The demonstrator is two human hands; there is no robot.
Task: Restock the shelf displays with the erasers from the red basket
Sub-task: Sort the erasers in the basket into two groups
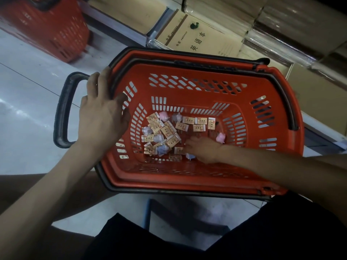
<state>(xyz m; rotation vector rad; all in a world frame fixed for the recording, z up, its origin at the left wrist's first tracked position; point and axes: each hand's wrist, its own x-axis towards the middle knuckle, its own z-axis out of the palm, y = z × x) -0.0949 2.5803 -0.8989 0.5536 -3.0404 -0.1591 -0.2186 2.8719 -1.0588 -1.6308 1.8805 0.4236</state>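
A red basket (199, 87) with black handles fills the middle of the head view. On its floor lie several small boxed erasers (188, 120) and several pink and pale purple animal-shaped erasers (220, 137). My left hand (102, 111) lies over the basket's left rim, thumb hooked inside the wall. Down on the basket floor, my right hand (203, 149) has its fingers curled among the erasers at the front. Whether it holds one is hidden by the hand itself.
A second red basket (50, 27) stands on the pale floor at the top left. Low shelves with stacks of tan exercise books (195, 34) run along the top and right. My dark trousers (281, 231) and a blue stool frame (147, 212) lie below the basket.
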